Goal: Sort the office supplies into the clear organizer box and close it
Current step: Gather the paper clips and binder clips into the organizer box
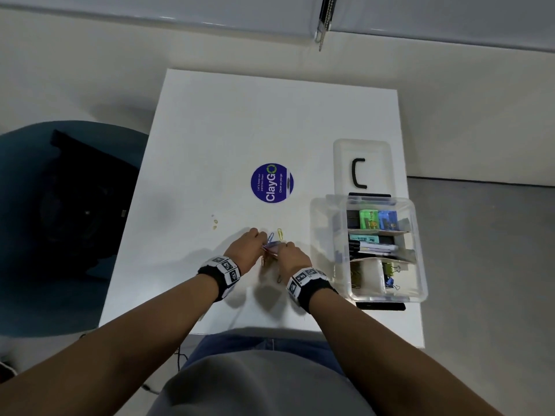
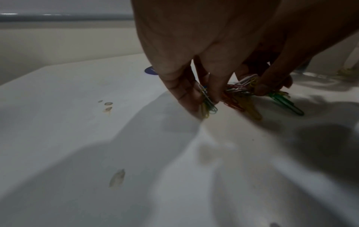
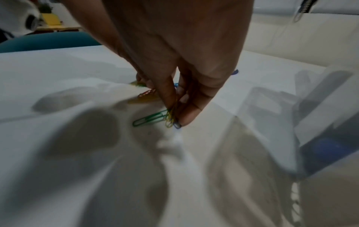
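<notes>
Both hands meet over a small heap of coloured paper clips (image 1: 271, 246) on the white table (image 1: 210, 130), near its front edge. Left hand (image 1: 244, 250) has its fingertips (image 2: 191, 98) pinching a few clips, white, yellow and blue, tips down at the tabletop. Right hand (image 1: 292, 256) pinches another bunch between thumb and fingers (image 3: 169, 95); a green clip (image 3: 149, 119) sticks out from that bunch and lies flat on the table. Red and yellow clips lie between the two hands, though how many is hard to tell in the dim wrist views. Just right of the hands stands the clear organizer box (image 1: 419, 265), open, its compartments holding markers, binder clips and small coloured items. Its lid (image 1: 363, 145) lies flat behind it. A round blue sticker (image 1: 271, 183) sits mid-table
</notes>
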`<act>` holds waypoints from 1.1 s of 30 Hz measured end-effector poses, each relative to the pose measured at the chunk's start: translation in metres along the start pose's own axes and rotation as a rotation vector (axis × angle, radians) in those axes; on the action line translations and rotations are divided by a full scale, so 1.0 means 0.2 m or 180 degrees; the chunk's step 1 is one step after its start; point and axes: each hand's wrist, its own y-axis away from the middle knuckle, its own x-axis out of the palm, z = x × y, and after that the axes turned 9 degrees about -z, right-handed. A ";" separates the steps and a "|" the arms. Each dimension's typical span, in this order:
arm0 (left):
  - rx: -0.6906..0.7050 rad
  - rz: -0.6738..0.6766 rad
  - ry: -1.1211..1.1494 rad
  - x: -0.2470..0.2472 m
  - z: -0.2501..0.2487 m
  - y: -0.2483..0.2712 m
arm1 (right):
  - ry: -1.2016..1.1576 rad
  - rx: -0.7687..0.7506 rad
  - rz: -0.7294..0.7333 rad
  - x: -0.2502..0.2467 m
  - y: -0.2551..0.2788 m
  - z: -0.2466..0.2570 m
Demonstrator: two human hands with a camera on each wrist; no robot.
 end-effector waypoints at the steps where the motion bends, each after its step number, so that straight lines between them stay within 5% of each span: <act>1: -0.0001 0.0021 0.0003 -0.01 0.00 0.00 | -0.0027 0.0055 0.0016 -0.01 0.00 -0.01; 12: -0.0256 -0.0445 0.0951 -0.24 0.00 0.06 | -0.0656 0.0286 -0.0742 -0.23 0.14 -0.04; 18: -0.0027 -0.0508 0.1620 -0.41 -0.32 0.14 | -0.1331 0.0106 -0.1263 -0.45 0.42 -0.20; 23: 0.0275 -0.0235 0.1987 -0.43 -0.72 0.16 | -0.1615 0.0513 -0.1569 -0.59 0.65 -0.45; 28: 0.0717 0.0070 0.1432 -0.29 -1.00 0.10 | -0.1438 0.1001 -0.1370 -0.52 0.68 -0.65; 33: 0.0770 0.0253 0.1033 -0.21 -1.05 0.06 | -0.1003 0.0997 -0.0903 -0.47 0.66 -0.69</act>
